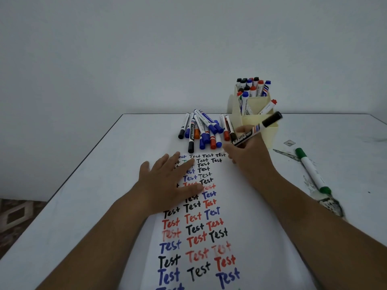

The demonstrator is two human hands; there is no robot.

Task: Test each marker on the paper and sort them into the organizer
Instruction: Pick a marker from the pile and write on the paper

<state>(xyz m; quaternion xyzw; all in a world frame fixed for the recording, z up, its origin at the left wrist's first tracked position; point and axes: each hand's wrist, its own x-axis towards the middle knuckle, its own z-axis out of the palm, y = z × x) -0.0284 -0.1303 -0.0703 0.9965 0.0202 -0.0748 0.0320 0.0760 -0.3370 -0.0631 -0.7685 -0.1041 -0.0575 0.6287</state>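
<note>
While your right hand (245, 151) grips a black-capped marker (256, 130) with the fingers curled round its barrel, the cap end points up and to the right, toward the cream organizer (254, 122) just behind it. Your left hand (167, 181) lies flat on the paper (240, 206) with straight, spread fingers and holds the sheet in place. I cannot see the tip of the held marker, so I cannot tell if it writes at this moment. The paper already carries many rows of the word "Test" in black, blue and red, with one green word near the top, so I judge the task is well past the middle. In the organizer I count about a dozen markers standing in the back compartments and one red-capped marker (268, 106) leaning in a nearer compartment. About ten markers remain in the pile (206, 130) at the far edge of the paper. One green marker (312, 170) lies apart on the table (83, 185), at your right.
</note>
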